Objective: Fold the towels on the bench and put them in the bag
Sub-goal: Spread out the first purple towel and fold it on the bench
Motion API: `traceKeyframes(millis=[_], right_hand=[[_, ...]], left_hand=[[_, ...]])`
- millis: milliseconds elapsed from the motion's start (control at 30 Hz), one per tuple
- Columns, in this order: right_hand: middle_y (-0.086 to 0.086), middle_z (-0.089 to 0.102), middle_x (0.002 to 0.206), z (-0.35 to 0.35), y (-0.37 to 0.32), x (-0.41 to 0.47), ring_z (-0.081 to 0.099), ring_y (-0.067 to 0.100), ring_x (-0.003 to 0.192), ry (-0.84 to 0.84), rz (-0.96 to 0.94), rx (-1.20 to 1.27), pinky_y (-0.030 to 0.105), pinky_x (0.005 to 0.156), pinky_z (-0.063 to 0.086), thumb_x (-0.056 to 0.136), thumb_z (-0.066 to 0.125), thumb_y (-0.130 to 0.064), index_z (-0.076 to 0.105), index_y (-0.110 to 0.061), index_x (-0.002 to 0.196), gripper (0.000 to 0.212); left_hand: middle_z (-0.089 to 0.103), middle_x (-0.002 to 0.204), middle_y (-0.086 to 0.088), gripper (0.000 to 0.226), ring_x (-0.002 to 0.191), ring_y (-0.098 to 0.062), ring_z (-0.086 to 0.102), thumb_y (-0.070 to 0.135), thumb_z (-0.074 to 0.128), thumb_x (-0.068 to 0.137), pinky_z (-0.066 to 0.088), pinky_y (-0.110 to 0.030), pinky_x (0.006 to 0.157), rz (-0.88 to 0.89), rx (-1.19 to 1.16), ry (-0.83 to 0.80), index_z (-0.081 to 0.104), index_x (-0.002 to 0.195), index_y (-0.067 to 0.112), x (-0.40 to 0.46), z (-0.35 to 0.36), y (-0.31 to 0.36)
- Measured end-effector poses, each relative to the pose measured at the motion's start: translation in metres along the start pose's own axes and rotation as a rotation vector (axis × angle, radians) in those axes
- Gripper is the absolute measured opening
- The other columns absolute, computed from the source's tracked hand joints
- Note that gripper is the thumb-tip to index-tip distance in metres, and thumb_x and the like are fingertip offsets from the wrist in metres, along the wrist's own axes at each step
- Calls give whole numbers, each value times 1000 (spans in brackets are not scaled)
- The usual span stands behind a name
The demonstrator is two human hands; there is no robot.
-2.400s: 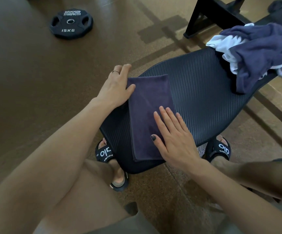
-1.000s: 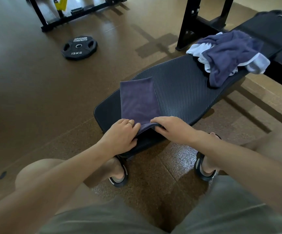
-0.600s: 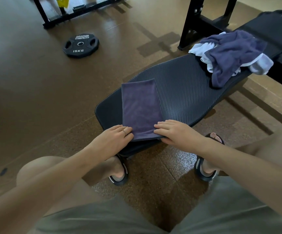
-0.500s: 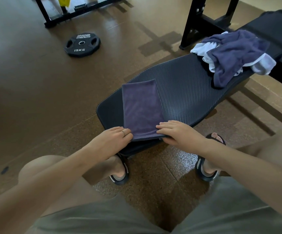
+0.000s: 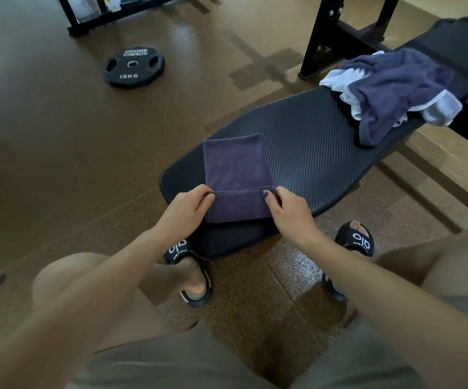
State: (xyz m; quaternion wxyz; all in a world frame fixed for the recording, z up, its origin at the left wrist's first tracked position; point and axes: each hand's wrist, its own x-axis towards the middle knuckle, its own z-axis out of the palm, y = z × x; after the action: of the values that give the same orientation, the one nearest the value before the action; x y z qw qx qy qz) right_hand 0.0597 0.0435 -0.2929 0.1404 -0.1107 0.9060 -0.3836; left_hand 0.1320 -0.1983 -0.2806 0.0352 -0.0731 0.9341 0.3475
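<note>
The left hand and right hand each pinch a near corner of the dark purple towel, lifting its near end into a fold. That towel lies on the near end of the black ribbed bench pad. At the pad's far end sits a crumpled heap of navy and white towels, and left of the pad a 15KG weight plate lies on the floor.

floor: glossy brown | weight plate: flat | black rack frame: behind
</note>
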Motion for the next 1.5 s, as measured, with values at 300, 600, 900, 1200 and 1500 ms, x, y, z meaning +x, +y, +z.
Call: traceKeyframes(millis=[300,600,900,1200,1500], right_hand=[[3,56,87,20,-4,-2,56,25,80,206,-86,-283,44,72,48,105,44,-32,44,-15,88,24],[9,67,97,11,-7,8,64,32,87,129,2,-332,38,65,41,106,41,-39,41,-15,105,24],[5,39,94,12,-5,13,46,24,68,256,-243,-460,36,52,43,100,57,-25,49,-12,101,16],[7,59,102,-1,-4,4,53,28,100,131,-750,-744,42,93,43,98,46,-35,65,-9,98,32],[4,61,107,-15,4,18,59,26,99,-41,-752,-624,39,99,45,86,51,-24,63,-10,109,30]], left_hand=[[67,83,10,14,77,-9,64,37,51,103,56,-39,71,-81,84,54,61,103,26,13,9,0],[61,72,4,16,59,-14,59,35,46,103,54,-39,59,13,381,101,49,98,20,11,15,12],[53,112,-9,27,92,-27,54,18,66,87,47,-38,78,414,781,177,55,112,19,17,20,7],[61,110,1,19,97,-20,60,27,51,100,49,-34,82,534,630,94,63,113,20,13,15,4],[56,115,4,49,97,-16,57,53,55,76,48,-33,87,487,631,-39,57,115,23,12,-1,3]])
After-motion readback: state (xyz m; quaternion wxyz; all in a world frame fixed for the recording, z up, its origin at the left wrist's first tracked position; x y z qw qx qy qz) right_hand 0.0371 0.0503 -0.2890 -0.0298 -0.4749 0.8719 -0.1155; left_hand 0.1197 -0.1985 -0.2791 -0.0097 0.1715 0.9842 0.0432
